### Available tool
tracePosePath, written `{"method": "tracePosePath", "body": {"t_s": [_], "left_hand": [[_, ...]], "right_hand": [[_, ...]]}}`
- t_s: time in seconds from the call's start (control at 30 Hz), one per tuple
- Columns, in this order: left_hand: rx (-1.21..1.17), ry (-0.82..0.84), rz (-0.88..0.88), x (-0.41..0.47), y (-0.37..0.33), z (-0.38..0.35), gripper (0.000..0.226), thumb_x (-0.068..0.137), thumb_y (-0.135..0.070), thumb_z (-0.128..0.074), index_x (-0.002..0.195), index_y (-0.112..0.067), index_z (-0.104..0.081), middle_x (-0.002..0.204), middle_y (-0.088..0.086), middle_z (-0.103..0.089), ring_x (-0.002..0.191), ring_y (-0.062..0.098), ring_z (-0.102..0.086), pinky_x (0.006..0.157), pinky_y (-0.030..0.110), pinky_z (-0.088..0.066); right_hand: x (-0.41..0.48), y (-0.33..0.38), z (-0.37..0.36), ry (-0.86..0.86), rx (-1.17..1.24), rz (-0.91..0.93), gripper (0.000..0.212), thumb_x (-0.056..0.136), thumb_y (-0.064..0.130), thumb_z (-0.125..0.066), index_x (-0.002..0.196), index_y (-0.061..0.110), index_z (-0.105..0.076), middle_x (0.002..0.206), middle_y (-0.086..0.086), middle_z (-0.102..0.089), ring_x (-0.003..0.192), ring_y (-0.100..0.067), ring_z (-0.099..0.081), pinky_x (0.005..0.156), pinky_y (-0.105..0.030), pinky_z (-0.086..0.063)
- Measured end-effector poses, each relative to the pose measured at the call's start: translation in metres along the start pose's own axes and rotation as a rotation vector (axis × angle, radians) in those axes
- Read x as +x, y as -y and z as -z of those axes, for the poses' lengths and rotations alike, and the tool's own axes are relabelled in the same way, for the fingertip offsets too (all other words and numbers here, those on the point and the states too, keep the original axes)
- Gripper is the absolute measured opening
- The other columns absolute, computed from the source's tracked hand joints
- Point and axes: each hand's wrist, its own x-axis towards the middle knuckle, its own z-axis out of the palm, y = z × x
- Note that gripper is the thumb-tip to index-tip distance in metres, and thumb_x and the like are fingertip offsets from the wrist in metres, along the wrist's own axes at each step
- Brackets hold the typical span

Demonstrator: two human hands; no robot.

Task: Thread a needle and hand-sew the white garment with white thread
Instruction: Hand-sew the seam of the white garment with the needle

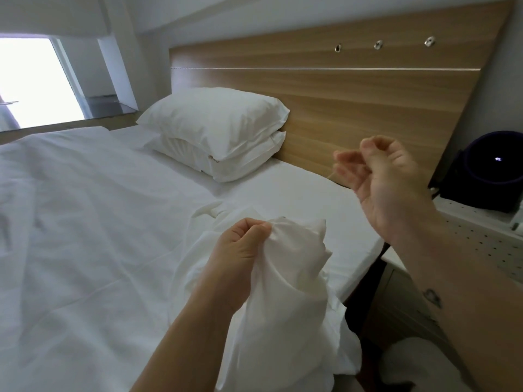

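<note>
My left hand (240,250) grips a bunched fold of the white garment (285,284) and holds it up over the bed's right side. The rest of the cloth hangs down toward me. My right hand (379,176) is raised up and to the right, in front of the headboard, thumb and forefinger pinched together. A thin needle (331,174) seems to stick out to the left of those fingers, though it is faint. The white thread itself does not show against the white bedding.
The bed (99,222) has white sheets, with two stacked white pillows (218,131) against a wooden headboard (353,89). A bedside table (467,241) with a dotted white top stands at the right, a dark round object (492,171) on it. A window (31,80) is at the far left.
</note>
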Motion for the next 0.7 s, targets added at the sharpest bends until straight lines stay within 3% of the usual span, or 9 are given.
{"method": "tracePosePath", "body": {"t_s": [0.03,0.13,0.2,0.27,0.3,0.37,0.47,0.6,0.7], "left_hand": [[-0.013,0.012,-0.009,-0.001,0.0,-0.001,0.042,0.093,-0.005,-0.052,0.055,-0.019,-0.062,0.102,0.01,-0.073,0.094,0.021,-0.065,0.093,0.039,-0.045],[-0.019,0.023,-0.048,-0.003,-0.001,-0.002,0.046,0.094,-0.004,-0.05,0.053,-0.022,-0.062,0.101,0.008,-0.075,0.096,0.018,-0.068,0.097,0.038,-0.047],[0.004,0.017,-0.075,-0.002,0.0,-0.002,0.048,0.094,-0.005,-0.05,0.052,-0.024,-0.062,0.101,0.007,-0.075,0.099,0.019,-0.067,0.1,0.04,-0.046],[0.041,0.011,-0.104,-0.003,-0.001,-0.003,0.046,0.094,-0.006,-0.051,0.053,-0.024,-0.062,0.101,0.006,-0.075,0.1,0.019,-0.067,0.1,0.04,-0.045],[0.066,0.004,-0.119,-0.003,-0.001,-0.003,0.045,0.094,-0.007,-0.052,0.054,-0.024,-0.061,0.102,0.005,-0.075,0.101,0.018,-0.067,0.1,0.04,-0.045],[0.105,-0.014,-0.146,-0.004,-0.002,-0.002,0.041,0.094,-0.007,-0.052,0.057,-0.024,-0.06,0.101,0.002,-0.075,0.101,0.016,-0.067,0.099,0.039,-0.045],[0.154,-0.045,-0.18,-0.005,-0.003,0.001,0.038,0.093,-0.008,-0.053,0.059,-0.023,-0.06,0.101,-0.002,-0.075,0.101,0.011,-0.067,0.097,0.036,-0.045],[0.172,-0.059,-0.181,-0.005,-0.002,0.0,0.032,0.093,-0.008,-0.054,0.064,-0.019,-0.059,0.099,-0.003,-0.075,0.098,0.007,-0.068,0.094,0.032,-0.045],[0.193,-0.063,-0.178,-0.003,-0.001,0.0,0.04,0.093,-0.009,-0.054,0.058,-0.026,-0.063,0.1,-0.004,-0.075,0.1,0.01,-0.068,0.097,0.036,-0.046]], "right_hand": [[0.001,-0.003,0.004,-0.017,-0.202,0.104,0.011,0.101,0.016,-0.046,0.091,0.02,-0.049,0.07,0.003,-0.07,0.082,-0.007,-0.069,0.085,-0.026,-0.052],[-0.003,-0.013,0.01,0.103,-0.79,0.354,0.006,0.099,0.018,-0.048,0.094,0.02,-0.05,0.079,0.009,-0.069,0.054,0.009,-0.053,0.062,-0.009,-0.04],[-0.004,-0.024,0.016,0.213,-1.066,0.459,0.007,0.098,0.017,-0.049,0.092,0.022,-0.05,0.083,0.011,-0.067,0.065,0.009,-0.053,0.087,-0.025,-0.044],[-0.003,-0.033,0.021,0.268,-1.33,0.476,0.008,0.097,0.02,-0.049,0.091,0.025,-0.05,0.079,0.012,-0.063,0.082,0.002,-0.051,0.114,-0.056,-0.013],[-0.002,-0.037,0.023,0.286,-1.44,0.481,0.006,0.097,0.022,-0.049,0.092,0.026,-0.05,0.075,0.012,-0.06,0.083,-0.004,-0.051,0.113,-0.058,0.0],[0.0,-0.042,0.028,0.292,-1.53,0.485,0.005,0.097,0.025,-0.049,0.093,0.024,-0.051,0.069,0.012,-0.054,0.08,-0.009,-0.049,0.113,-0.054,0.006],[0.008,-0.038,0.034,0.222,-1.221,0.294,0.01,0.098,0.025,-0.049,0.089,0.023,-0.051,0.07,0.01,-0.057,0.073,-0.001,-0.053,0.108,-0.047,-0.018],[0.023,-0.021,0.031,-0.04,-0.203,-0.221,0.015,0.101,0.015,-0.045,0.086,0.015,-0.048,0.045,0.007,-0.045,0.079,-0.018,-0.067,0.076,-0.038,-0.052],[0.023,-0.012,0.026,-0.042,0.4,-0.455,0.021,0.102,0.011,-0.04,0.081,0.01,-0.042,0.044,0.004,-0.028,0.05,-0.009,-0.061,0.068,-0.038,-0.061]]}}
